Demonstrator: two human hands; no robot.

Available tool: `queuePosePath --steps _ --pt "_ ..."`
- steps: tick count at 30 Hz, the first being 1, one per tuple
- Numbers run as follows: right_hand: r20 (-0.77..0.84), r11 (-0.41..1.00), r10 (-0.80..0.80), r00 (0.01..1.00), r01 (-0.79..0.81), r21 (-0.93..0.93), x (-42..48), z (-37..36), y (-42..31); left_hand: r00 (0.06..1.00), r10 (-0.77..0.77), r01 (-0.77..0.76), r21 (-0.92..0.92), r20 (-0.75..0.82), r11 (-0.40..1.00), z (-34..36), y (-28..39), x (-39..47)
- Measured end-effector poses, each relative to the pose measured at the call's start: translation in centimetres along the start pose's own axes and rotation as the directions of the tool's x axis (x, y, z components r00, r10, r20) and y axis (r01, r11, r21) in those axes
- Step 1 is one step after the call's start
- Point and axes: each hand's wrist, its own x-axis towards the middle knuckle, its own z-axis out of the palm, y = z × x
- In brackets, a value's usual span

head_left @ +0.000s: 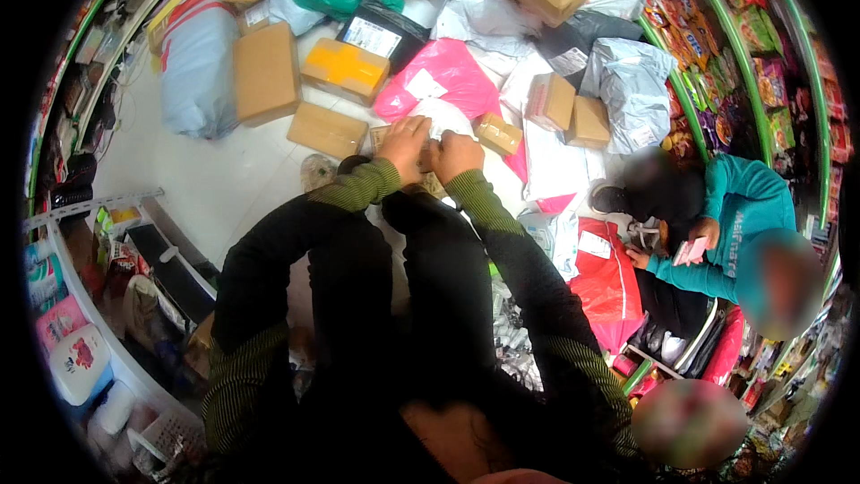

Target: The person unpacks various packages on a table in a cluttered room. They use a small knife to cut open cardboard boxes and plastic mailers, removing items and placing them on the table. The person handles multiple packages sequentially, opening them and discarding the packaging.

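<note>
My left hand [403, 148] and my right hand [457, 156] are close together in front of my knees, over a small brown item [426, 156] that their fingers mostly hide. I cannot tell how firmly either hand holds it. Just beyond them lie a white plastic bag [443, 118] and a pink plastic mailer [447, 77] with a white label. A flat cardboard box [327, 130] rests on the floor to the left of my hands. On the right is a small taped cardboard box [498, 134].
More parcels surround me, among them an upright cardboard box [267, 74], a grey-blue wrapped package [196, 67] and a red mailer [601, 282]. A person in a teal top [756, 195] crouches at right, holding a pink object. Snack shelves [732, 60] stand beyond; a white-edged shelf [114, 349] curves at lower left.
</note>
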Motion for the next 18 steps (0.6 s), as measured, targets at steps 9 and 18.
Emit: queuePosePath --steps 9,18 --pt "0.037 0.999 0.005 0.999 -0.007 0.046 0.8 1.8 1.1 0.997 0.059 -0.059 0.012 0.058 0.998 0.0 0.3 -0.2" --pt "-0.125 0.972 -0.084 0.989 0.109 0.209 -2.7 3.4 1.6 0.989 0.022 -0.029 0.052 0.146 0.998 0.3 -0.8 -0.1"
